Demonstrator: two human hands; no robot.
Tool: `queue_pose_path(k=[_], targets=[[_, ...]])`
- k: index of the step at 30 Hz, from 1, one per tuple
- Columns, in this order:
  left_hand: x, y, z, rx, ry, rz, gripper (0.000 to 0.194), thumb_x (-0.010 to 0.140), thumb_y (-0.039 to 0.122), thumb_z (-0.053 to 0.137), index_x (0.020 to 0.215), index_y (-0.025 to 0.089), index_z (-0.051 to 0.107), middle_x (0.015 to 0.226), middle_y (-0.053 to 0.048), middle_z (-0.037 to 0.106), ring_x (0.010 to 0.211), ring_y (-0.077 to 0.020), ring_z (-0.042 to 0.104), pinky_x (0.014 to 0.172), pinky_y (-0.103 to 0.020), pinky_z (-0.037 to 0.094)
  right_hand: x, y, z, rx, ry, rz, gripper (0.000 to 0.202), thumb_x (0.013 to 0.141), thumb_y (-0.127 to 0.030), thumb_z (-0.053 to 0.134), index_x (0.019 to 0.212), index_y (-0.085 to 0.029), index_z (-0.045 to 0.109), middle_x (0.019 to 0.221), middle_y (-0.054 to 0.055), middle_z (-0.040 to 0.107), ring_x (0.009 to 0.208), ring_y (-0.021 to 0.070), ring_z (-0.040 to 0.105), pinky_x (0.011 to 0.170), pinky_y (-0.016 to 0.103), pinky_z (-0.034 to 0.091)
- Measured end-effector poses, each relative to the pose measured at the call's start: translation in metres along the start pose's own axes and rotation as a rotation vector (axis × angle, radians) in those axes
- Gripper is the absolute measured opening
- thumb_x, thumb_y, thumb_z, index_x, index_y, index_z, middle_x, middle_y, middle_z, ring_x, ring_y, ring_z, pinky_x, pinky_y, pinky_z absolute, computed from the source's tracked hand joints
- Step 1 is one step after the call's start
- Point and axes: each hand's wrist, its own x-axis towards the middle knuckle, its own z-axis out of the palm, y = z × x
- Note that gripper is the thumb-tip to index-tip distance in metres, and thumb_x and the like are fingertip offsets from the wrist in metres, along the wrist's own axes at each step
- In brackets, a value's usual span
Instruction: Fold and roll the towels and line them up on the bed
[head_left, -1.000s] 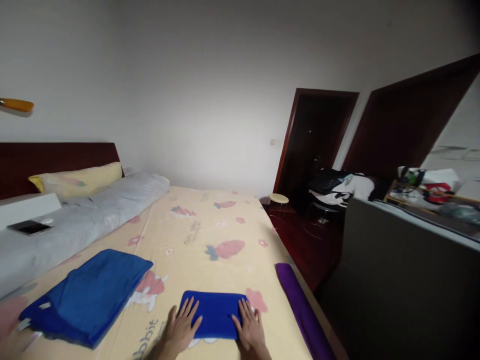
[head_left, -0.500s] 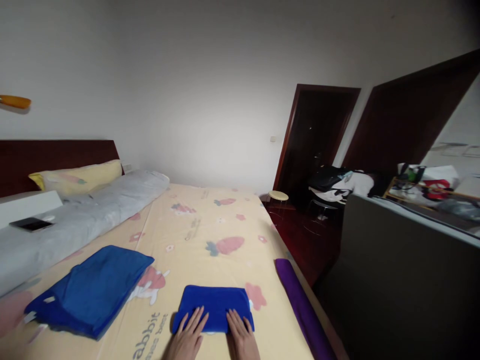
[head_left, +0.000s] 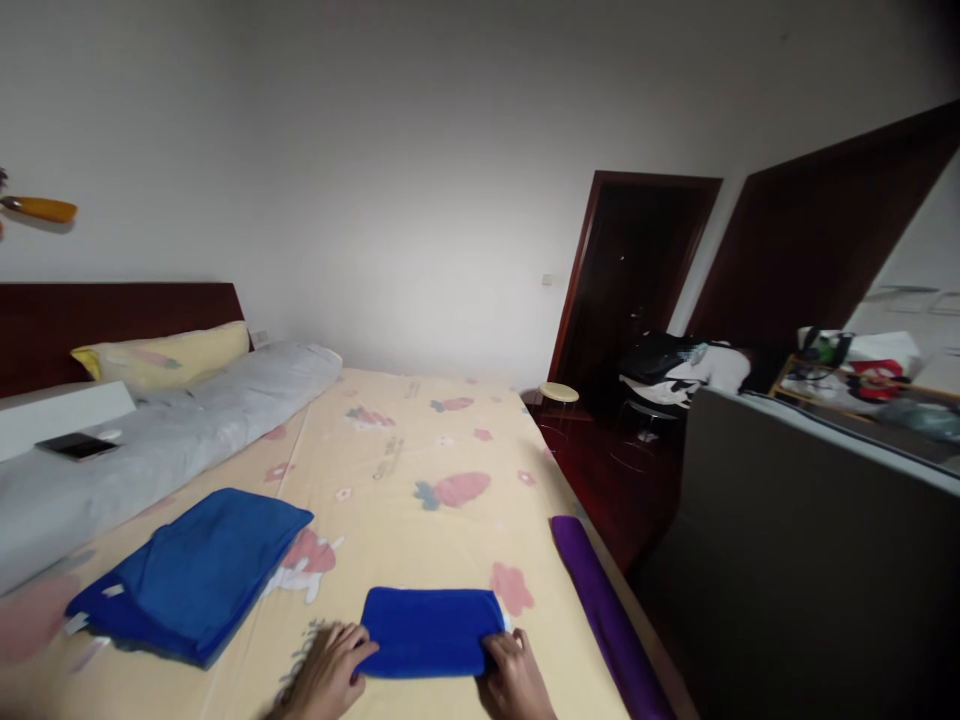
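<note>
A folded blue towel (head_left: 429,632) lies flat on the bed near its front edge, a neat oblong. My left hand (head_left: 336,662) has its curled fingers closed on the towel's left edge, thumb on top. At the opposite end, my right hand (head_left: 517,668) grips the lower right corner with bent fingers; its fingertips are partly hidden. Off to the left rests a larger folded blue cloth (head_left: 214,570) with white tags at one corner. A rolled purple cloth (head_left: 604,605) lies along the bed's right edge.
The bed (head_left: 390,540) has a cream printed sheet. Along its head side run a grey covered bundle (head_left: 225,420) bearing a phone (head_left: 77,445), and a yellow pillow (head_left: 172,355). A dark panel (head_left: 795,540) stands at the right. A stool (head_left: 559,393) is beyond the bed.
Both hands have gone from lying flat on top of the towel to gripping its left and right ends. The towel now looks a little flatter and more even, and sits slightly nearer me.
</note>
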Motion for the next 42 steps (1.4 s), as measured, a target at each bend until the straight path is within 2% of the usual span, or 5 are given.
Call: queue_pose_path(k=[10, 18, 22, 26, 42], targets=[[0.008, -0.006, 0.013, -0.173, -0.039, -0.247, 0.043, 0.079, 0.019, 0.045, 0.117, 0.03, 0.062, 0.121, 0.002, 0.069, 0.113, -0.0148, 0.06, 0.101, -0.027, 0.041, 0.003, 0.0, 0.001, -0.067, -0.06, 0.238, 0.046, 0.081, -0.025, 0.038, 0.122, -0.019, 0.058, 0.113, 0.01, 0.067, 0.103, 0.0278, 0.059, 0.097, 0.043, 0.038], [0.025, 0.019, 0.02, 0.142, 0.031, -0.397, 0.066, 0.075, 0.012, 0.041, 0.14, 0.027, 0.046, 0.149, -0.004, 0.047, 0.139, -0.0225, 0.037, 0.112, -0.046, 0.029, 0.019, -0.001, 0.038, -0.21, 0.09, 0.247, 0.062, 0.078, -0.018, 0.044, 0.14, -0.022, 0.044, 0.147, 0.011, 0.046, 0.137, 0.0333, 0.037, 0.111, 0.055, 0.026], [0.039, 0.064, 0.045, 0.064, -0.033, -0.123, 0.08, 0.073, 0.002, 0.031, 0.148, 0.029, 0.029, 0.156, 0.003, 0.031, 0.144, -0.0145, 0.027, 0.118, -0.038, 0.024, 0.022, -0.031, 0.055, -0.046, 0.006, -0.084, 0.064, 0.084, -0.026, 0.044, 0.147, -0.027, 0.032, 0.153, 0.003, 0.037, 0.141, 0.0251, 0.033, 0.115, 0.046, 0.027], [0.043, 0.092, 0.064, 0.005, -0.053, 0.088, 0.088, 0.073, 0.009, 0.04, 0.151, 0.031, 0.008, 0.159, 0.004, 0.016, 0.146, -0.0194, 0.021, 0.12, -0.045, 0.022, 0.023, -0.049, 0.057, 0.035, -0.051, -0.141, 0.068, 0.084, -0.032, 0.045, 0.149, -0.025, 0.025, 0.156, 0.005, 0.029, 0.144, 0.026, 0.026, 0.118, 0.049, 0.019], [0.051, 0.003, 0.005, 0.014, -0.249, -0.018, 0.088, 0.063, 0.017, 0.048, 0.148, 0.034, 0.028, 0.158, 0.004, 0.025, 0.146, -0.0192, 0.021, 0.118, -0.051, 0.013, 0.027, 0.035, 0.002, -0.04, -0.246, 0.116, 0.074, 0.086, -0.062, 0.036, 0.149, -0.025, 0.025, 0.155, 0.009, 0.025, 0.145, 0.0328, 0.02, 0.114, 0.061, 0.017]])
